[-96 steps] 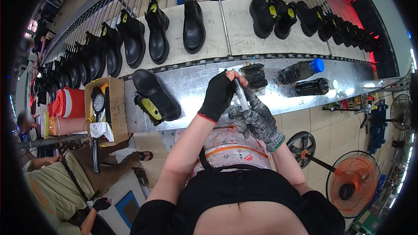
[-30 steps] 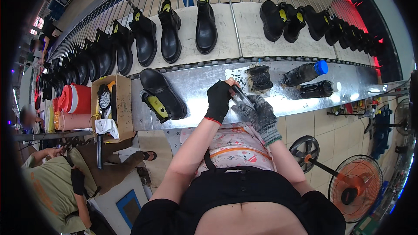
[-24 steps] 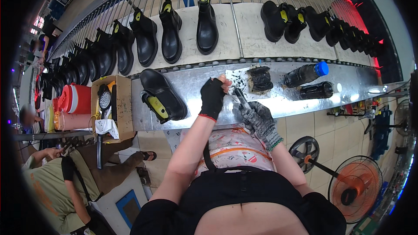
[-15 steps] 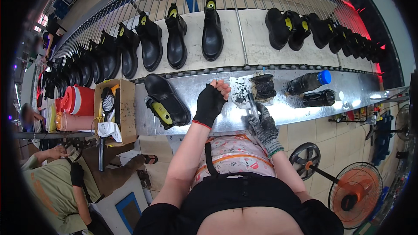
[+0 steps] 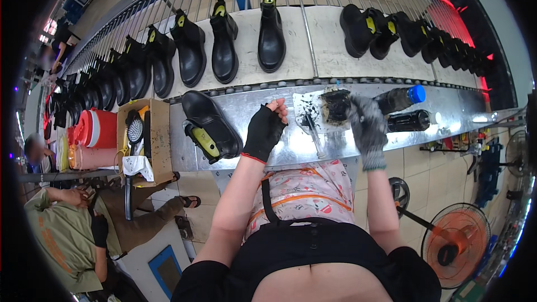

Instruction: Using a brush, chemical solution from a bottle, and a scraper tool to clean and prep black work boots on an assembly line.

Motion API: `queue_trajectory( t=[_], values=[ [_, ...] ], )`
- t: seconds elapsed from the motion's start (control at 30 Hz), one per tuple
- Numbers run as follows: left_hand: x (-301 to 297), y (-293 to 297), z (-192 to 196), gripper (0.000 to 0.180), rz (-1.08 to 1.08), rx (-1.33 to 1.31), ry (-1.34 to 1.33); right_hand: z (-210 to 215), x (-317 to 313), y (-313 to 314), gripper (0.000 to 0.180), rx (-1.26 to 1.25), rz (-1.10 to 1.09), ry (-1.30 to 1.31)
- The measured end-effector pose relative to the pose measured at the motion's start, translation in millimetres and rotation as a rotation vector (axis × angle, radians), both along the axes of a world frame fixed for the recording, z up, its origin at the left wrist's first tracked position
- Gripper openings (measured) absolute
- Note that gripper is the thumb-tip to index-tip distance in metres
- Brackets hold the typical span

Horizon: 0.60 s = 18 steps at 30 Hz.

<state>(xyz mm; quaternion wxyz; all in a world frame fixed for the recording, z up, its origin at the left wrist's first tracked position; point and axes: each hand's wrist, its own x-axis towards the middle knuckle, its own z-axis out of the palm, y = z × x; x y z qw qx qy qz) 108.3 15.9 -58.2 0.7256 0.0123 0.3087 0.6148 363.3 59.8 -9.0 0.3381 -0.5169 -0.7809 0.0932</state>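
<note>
My left hand, in a black fingerless glove with red trim, is above the metal bench, fingers curled together; whatever they may hold is hidden. To its left a black ankle boot with a yellow-green insole lies on the bench. My right hand, in a grey knit glove, is blurred by motion beside a dark, blackened pad; its fingers cannot be made out. Between my hands a clear-handled brush lies partly on a black-stained white sheet, touched by neither hand.
Two bottles of dark liquid, one blue-capped and one white-capped, lie right. A cardboard box of brushes and a red jug stand left. Black boots line the conveyor. A fan and another person flank me.
My right hand has let go of the clear-handled brush and moved right and up toward the bottles. The brush now lies on the bench. My left hand has barely moved.
</note>
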Motion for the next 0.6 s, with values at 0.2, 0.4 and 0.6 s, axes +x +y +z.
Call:
queue_trajectory(
  t=[0.2,0.4,0.6],
  values=[
    [11,-2,4,0.025,0.019,-0.032,0.061,-20,-1,94,0.029,-0.142,-0.021,-0.15],
    [-1,-14,-4,0.024,0.061,-0.023,0.091,-27,-23,126,0.034,-0.546,0.159,-0.642],
    [35,5,16,0.021,0.012,0.157,0.425,-24,-12,128,0.033,-0.856,0.061,0.232]
  ],
)
